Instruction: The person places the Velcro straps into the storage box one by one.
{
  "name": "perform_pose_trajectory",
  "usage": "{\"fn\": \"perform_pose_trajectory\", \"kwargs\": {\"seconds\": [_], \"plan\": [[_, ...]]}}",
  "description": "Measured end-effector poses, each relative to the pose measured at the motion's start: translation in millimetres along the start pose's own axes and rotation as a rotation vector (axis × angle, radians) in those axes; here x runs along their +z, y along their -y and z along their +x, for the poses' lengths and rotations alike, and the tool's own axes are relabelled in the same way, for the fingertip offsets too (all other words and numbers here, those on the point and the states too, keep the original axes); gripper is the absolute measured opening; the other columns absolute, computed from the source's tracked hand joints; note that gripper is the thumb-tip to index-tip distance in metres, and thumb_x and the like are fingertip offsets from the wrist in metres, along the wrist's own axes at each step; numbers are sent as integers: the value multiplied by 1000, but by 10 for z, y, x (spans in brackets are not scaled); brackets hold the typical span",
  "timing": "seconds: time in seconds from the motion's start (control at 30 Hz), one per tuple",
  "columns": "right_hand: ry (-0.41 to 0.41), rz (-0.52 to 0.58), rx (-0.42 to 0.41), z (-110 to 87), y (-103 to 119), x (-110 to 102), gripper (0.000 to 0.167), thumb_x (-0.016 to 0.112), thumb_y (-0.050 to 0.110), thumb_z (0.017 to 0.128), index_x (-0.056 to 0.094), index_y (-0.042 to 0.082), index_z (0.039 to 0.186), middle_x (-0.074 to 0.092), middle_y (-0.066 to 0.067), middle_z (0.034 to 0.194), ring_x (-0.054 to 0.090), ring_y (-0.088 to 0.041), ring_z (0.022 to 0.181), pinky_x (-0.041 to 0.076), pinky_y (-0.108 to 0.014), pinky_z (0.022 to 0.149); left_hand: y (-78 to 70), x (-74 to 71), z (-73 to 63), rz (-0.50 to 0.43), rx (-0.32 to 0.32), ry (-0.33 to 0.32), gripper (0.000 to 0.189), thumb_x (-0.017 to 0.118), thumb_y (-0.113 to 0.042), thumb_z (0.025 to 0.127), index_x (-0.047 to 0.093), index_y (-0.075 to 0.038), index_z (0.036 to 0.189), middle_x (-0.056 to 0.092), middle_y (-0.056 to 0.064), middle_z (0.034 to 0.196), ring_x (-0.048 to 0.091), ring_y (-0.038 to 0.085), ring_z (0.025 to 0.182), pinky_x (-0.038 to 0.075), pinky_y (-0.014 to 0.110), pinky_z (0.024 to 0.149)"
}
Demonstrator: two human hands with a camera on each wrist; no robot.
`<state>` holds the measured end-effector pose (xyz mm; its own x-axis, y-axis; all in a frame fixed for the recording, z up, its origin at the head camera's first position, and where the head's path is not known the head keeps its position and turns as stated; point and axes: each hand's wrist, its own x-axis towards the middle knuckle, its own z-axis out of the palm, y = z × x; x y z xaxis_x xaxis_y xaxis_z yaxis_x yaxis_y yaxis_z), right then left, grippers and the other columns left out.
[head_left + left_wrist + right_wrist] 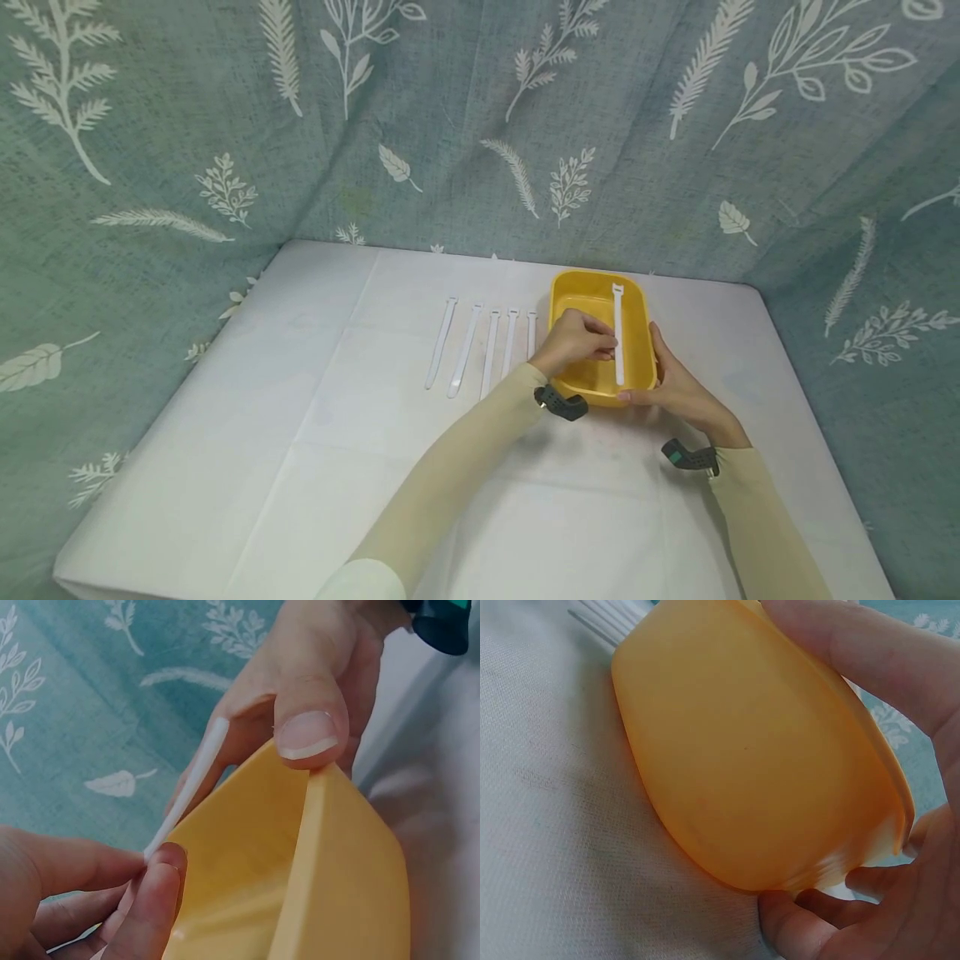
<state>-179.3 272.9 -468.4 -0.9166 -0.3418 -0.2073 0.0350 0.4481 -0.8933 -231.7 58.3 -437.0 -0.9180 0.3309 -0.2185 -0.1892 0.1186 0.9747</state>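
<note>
Between thumb and fingertips my left hand (576, 340) pinches a white cable tie (618, 321), a flat strip with a slotted head at its far end. The tie runs lengthwise over the right part of a yellow plastic box (564, 287). My right hand (681, 392) holds the box at its near right corner. In the left wrist view its thumb (307, 735) lies on the rim; in the right wrist view its other fingers (799, 922) reach around the side and lower edge.
Left of the box, several more white cable ties (442, 343) lie roughly side by side on the white tablecloth (360, 400). My left forearm (457, 454) crosses in front of the nearer ones. A green leaf-patterned curtain (450, 125) rises behind the table and along both sides.
</note>
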Motion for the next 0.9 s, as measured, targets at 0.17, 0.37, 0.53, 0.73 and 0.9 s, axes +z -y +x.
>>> {"fn": "perform_pose_trajectory", "kwargs": {"seconds": [0.17, 0.37, 0.53, 0.73, 0.9], "plan": [[5, 19, -25, 8, -12, 8, 133, 85, 24, 86, -23, 33, 162, -6, -10, 176, 25, -42, 155, 20, -71, 126, -16, 34, 0, 20, -11, -19, 12, 74, -3, 93, 77, 5, 101, 77, 15, 90, 76, 18, 73, 64, 47, 89], [4, 18, -40, 15, -25, 14, 131, 84, 22, 86, -22, 33, 163, -3, -11, 176, 29, -42, 153, 22, -70, 125, -11, 63, -1, 87, -31, -44, 11, 75, -5, 93, 77, 3, 100, 78, 13, 87, 77, 20, 73, 65, 44, 87], [-2, 7, -29, 21, -31, 18, 132, 85, 22, 86, -22, 31, 163, -1, -13, 176, 32, -41, 151, 25, -68, 126, 7, 98, 6, 128, -48, -56, 10, 76, -5, 92, 78, 3, 98, 77, 12, 83, 78, 21, 73, 66, 43, 85], [-7, 2, -30, 20, -23, 28, 132, 85, 23, 85, -20, 30, 164, 0, -13, 176, 31, -42, 151, 25, -69, 125, 48, 138, 32, 144, -67, -84, 9, 76, -3, 92, 77, 4, 97, 77, 13, 79, 73, 17, 63, 66, 44, 85], [-4, 1, -45, 24, -19, 26, 131, 85, 22, 86, -19, 32, 164, 4, -12, 175, 36, -40, 148, 29, -66, 124, 64, 145, 44, 160, -85, -97, 9, 75, -3, 92, 77, 4, 98, 77, 13, 79, 79, 32, 81, 66, 43, 85]]}}
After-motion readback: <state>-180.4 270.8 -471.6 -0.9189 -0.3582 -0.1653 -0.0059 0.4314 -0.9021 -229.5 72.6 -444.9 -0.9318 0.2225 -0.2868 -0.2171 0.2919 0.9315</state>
